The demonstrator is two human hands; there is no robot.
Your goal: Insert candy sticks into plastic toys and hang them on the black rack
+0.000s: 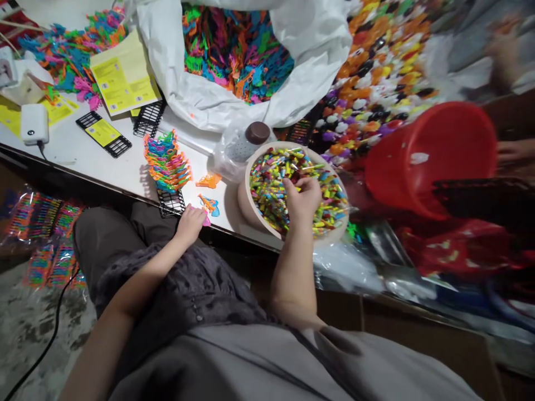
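At the table's front edge, my left hand (191,224) is closed around a pink plastic toy (206,219), mostly hidden by the fingers. Beside it lie an orange toy gun (209,180) and an orange-and-blue toy pair (209,205). Just behind is a black plastic rack (171,203) with rows of colourful toy guns (168,161) in it. My right hand (304,197) reaches into a round beige tub (244,206) full of small multicoloured pieces (271,184). Its thumb and fingers are drawn together, and whatever lies between them is too small to make out.
A big white sack (167,67) of toy guns stands behind. A clear-bagged jar with a brown lid (257,133) touches the tub. To the right are a red bucket (388,161) and another person's hand (516,153). Yellow cards (121,75) and a white device (34,123) lie left.
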